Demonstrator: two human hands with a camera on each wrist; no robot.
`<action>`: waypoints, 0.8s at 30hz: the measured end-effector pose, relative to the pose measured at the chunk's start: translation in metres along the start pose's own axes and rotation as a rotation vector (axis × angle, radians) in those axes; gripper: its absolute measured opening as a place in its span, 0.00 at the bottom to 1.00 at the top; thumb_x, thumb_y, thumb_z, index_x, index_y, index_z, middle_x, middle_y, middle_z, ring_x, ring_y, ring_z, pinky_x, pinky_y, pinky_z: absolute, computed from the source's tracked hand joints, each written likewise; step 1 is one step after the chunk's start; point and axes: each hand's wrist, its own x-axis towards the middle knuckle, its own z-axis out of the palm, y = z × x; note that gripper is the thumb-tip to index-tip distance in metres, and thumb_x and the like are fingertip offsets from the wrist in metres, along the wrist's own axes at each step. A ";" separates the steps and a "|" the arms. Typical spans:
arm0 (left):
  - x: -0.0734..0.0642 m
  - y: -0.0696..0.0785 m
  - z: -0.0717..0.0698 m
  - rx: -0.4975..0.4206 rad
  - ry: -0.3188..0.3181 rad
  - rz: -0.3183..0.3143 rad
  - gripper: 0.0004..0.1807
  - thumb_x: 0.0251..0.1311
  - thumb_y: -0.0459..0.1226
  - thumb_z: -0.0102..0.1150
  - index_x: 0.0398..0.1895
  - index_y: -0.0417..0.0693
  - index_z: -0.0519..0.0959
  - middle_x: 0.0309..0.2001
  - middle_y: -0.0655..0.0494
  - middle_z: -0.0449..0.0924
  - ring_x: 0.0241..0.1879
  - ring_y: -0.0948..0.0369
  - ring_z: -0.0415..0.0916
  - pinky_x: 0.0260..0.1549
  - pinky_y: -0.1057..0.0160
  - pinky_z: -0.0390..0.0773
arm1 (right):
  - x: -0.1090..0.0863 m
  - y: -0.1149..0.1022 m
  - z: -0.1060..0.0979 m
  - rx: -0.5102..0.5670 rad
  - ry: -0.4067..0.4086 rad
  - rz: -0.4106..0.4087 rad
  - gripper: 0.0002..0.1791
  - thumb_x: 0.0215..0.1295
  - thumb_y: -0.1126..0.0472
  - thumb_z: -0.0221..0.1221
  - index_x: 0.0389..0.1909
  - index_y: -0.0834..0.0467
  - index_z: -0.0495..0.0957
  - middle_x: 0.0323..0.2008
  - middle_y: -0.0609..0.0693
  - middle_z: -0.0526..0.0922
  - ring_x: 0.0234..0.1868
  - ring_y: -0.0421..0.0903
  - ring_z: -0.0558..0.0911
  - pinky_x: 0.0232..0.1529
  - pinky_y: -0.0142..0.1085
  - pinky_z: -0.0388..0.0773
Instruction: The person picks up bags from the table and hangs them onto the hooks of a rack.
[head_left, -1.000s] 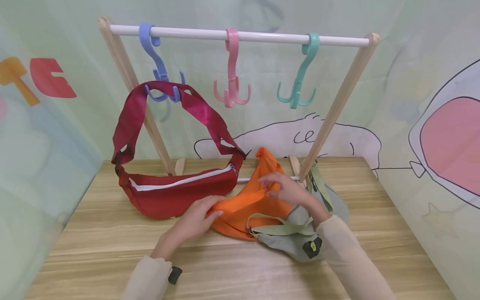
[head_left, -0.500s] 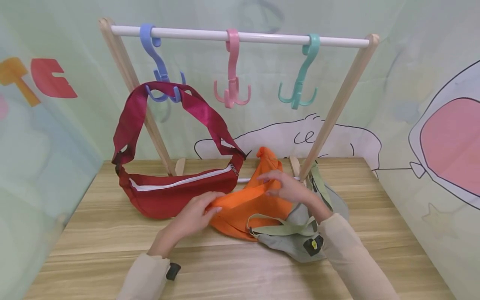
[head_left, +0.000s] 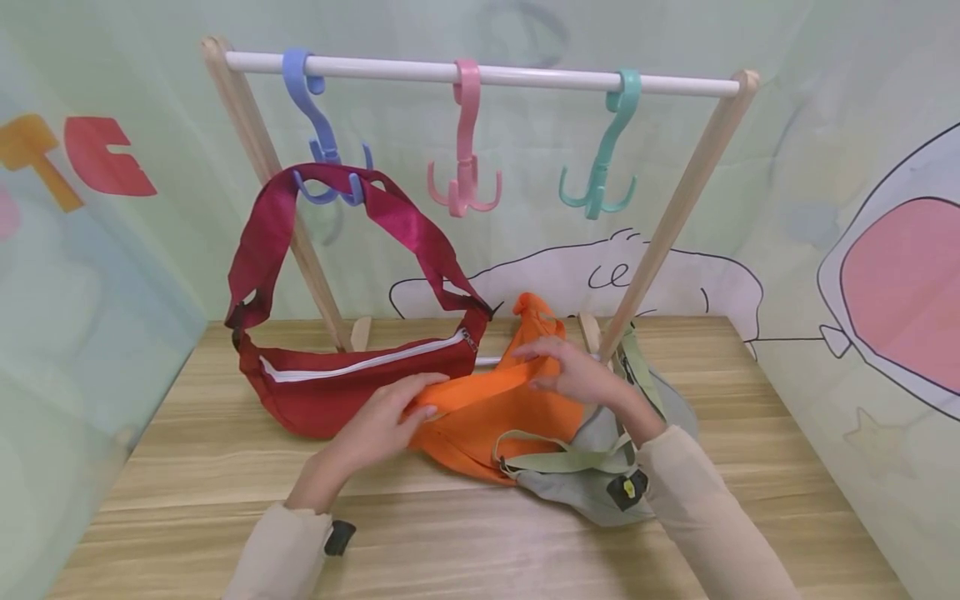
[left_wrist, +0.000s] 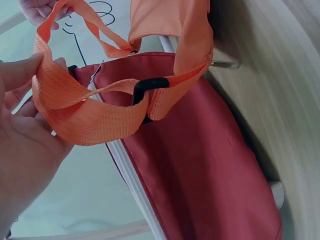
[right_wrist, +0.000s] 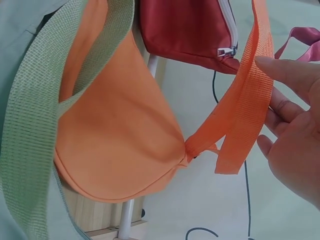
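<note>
An orange waist bag (head_left: 502, 437) stands on the table in the head view, its webbing strap (left_wrist: 100, 120) raised between both hands. My left hand (head_left: 382, 417) pinches the strap's left end between thumb and fingers, close in front of a red waist bag (head_left: 360, 400). In the left wrist view a black buckle (left_wrist: 145, 92) sits on the strap beyond the fingers. My right hand (head_left: 573, 371) pinches the strap farther right, thumb on its face and fingers behind, as the right wrist view shows. The red bag's strap loops over a blue hook (head_left: 318, 133).
A grey-green bag (head_left: 585, 492) lies at the right, its strap (right_wrist: 30, 125) overlapping the orange bag. Behind stands a wooden rack with a white rod (head_left: 540, 77). A pink hook (head_left: 465, 142) and a green hook (head_left: 603, 150) hang from it with nothing on them.
My left hand has moved left and slightly up, drawing the orange strap with it. The right hand stays nearly in place. The red bag still hangs on the blue hook.
</note>
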 end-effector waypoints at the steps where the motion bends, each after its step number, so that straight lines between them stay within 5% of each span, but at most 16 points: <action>1: 0.000 0.000 -0.001 0.001 0.000 0.004 0.23 0.58 0.31 0.57 0.58 0.41 0.69 0.53 0.52 0.73 0.51 0.55 0.70 0.50 0.53 0.70 | 0.000 0.000 0.000 0.000 0.002 -0.003 0.22 0.53 0.71 0.62 0.52 0.62 0.74 0.45 0.53 0.77 0.46 0.50 0.72 0.49 0.48 0.70; 24: 0.004 0.000 -0.010 0.009 0.037 0.039 0.22 0.59 0.31 0.56 0.57 0.42 0.70 0.51 0.52 0.73 0.44 0.57 0.70 0.47 0.55 0.73 | 0.007 -0.002 0.002 -0.022 0.035 -0.051 0.20 0.52 0.71 0.63 0.48 0.62 0.76 0.46 0.54 0.77 0.48 0.50 0.72 0.49 0.44 0.69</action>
